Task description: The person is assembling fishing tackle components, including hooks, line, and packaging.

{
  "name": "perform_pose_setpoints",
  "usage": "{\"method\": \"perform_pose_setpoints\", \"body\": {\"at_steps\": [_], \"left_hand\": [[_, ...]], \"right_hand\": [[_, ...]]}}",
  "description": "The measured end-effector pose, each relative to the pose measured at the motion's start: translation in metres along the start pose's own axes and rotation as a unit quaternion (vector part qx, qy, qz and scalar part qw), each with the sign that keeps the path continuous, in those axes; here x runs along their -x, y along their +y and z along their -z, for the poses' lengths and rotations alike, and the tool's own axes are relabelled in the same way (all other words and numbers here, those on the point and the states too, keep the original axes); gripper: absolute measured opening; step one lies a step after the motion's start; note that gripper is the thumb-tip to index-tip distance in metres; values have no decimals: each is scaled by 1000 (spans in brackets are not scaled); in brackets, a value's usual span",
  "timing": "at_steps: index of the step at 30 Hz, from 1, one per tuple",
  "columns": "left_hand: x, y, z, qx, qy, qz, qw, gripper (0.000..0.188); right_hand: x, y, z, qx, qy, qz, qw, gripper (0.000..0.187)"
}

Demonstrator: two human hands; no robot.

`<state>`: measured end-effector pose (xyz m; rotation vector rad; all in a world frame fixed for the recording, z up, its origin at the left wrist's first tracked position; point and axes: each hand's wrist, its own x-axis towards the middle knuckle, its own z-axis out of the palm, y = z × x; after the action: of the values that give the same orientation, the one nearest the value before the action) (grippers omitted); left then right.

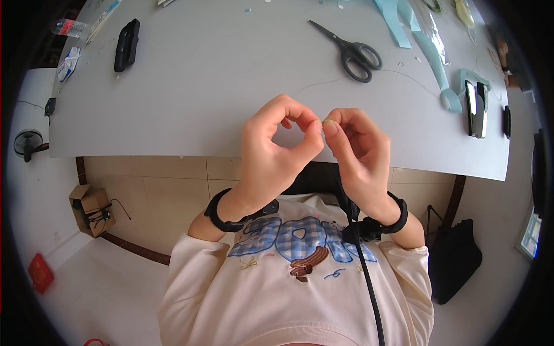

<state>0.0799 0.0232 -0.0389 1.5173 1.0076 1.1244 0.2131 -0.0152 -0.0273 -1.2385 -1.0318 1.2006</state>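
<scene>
Both hands meet just above the table's near edge, their fingertips almost touching. Thumb and forefinger of my left hand (270,149) are pinched together, the fingers curved into a ring. My right hand (367,151) pinches in the same way, its other fingers curled. Whatever lies between the fingertips is too small to make out. On the table beyond them runs a fine pale thread (412,79); whether it reaches my fingers cannot be seen. Black-handled scissors (345,46) lie past the hands, blades pointing to the far left.
Light blue ribbon (431,57) trails along the right of the grey table (190,98), beside a stapler (476,109). At the left are a black case (127,45), a plastic bottle (69,27) and a small white-and-blue packet (68,64). A cardboard box (90,210) stands on the floor.
</scene>
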Motion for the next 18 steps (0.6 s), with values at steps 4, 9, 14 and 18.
{"method": "perform_pose_setpoints", "body": {"at_steps": [4,9,14,18], "left_hand": [[1,0,1,54,-5,57,997,5],[1,3,2,145,-14,139,979,6],[2,1,3,136,-13,114,984,4],[1,0,1,107,8,28,994,3]], "right_hand": [[1,3,-3,-20,9,2,1000,7],[1,3,-6,-24,18,8,1000,7],[-1,0,-3,-29,17,-6,999,8],[-1,-2,-4,-59,13,8,998,10]]}}
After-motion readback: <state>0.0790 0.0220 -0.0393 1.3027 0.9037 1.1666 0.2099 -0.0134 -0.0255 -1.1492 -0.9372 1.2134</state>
